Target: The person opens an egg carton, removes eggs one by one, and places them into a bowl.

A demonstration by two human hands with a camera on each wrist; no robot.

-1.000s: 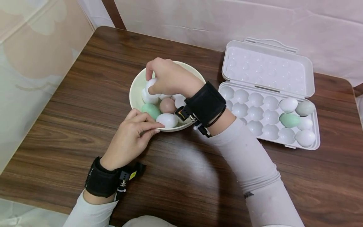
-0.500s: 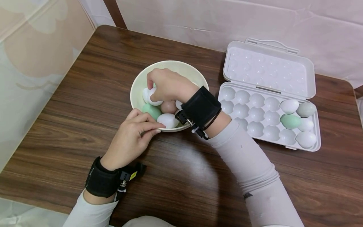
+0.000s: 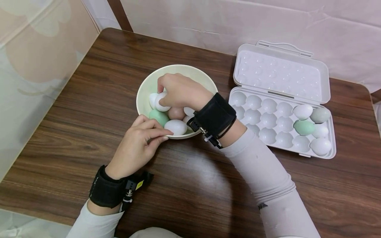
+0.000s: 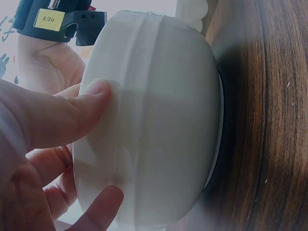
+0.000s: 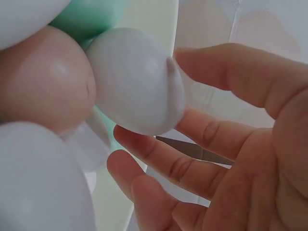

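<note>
A: While the left hand [image 3: 137,142] steadies the bowl [image 3: 146,88], what do its fingers do?

B: Its thumb and fingertips [image 4: 94,98] press on the bowl's near outer wall, pinching at the rim. The bowl stands on the wooden table [image 3: 98,76].

A: And the right hand [image 3: 181,91]?

B: It reaches into the bowl, fingers curled round a white egg [image 3: 161,101]. From the wrist camera the thumb tip touches that egg's top and the other fingers cup below it, loosely bent.

A: What lies beside those fingers?

B: A brownish egg [image 3: 176,113] just beside the held one, a green egg [image 3: 158,116] and another white egg [image 3: 176,127] toward the left fingertips.

A: Beyond the right wrist?

B: An open egg tray [image 3: 279,71] with five eggs at its far end.
</note>
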